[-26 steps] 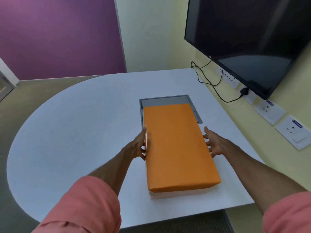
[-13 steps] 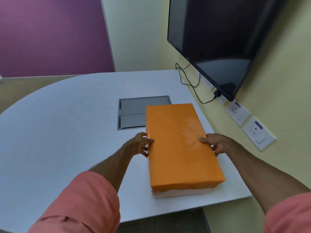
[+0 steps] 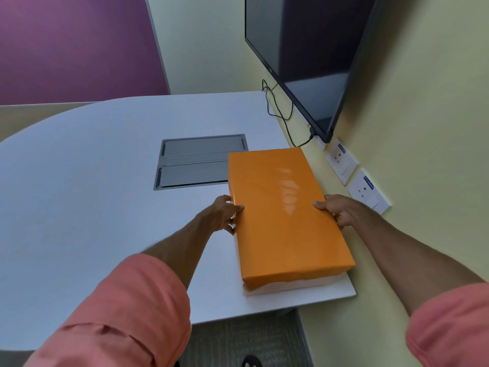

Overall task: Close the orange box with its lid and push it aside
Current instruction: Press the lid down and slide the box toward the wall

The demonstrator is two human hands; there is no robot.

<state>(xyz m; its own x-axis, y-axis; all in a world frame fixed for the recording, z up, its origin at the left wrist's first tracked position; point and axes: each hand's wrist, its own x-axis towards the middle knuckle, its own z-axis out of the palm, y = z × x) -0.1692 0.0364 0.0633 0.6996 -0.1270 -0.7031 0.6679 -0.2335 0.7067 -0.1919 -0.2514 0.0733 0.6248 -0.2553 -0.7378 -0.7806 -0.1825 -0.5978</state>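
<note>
With your left hand (image 3: 221, 213) and right hand (image 3: 337, 209) clamped on opposite long sides of the orange box (image 3: 283, 215), thumbs curled over the lid (image 3: 272, 178), you've got even control for sliding it without twisting. Lid looks seated, just a pale strip of base showing at the near end. It sits at the right edge of the table (image 3: 92, 181), close by the wall, partly covering the grey hatch (image 3: 193, 160).
</note>
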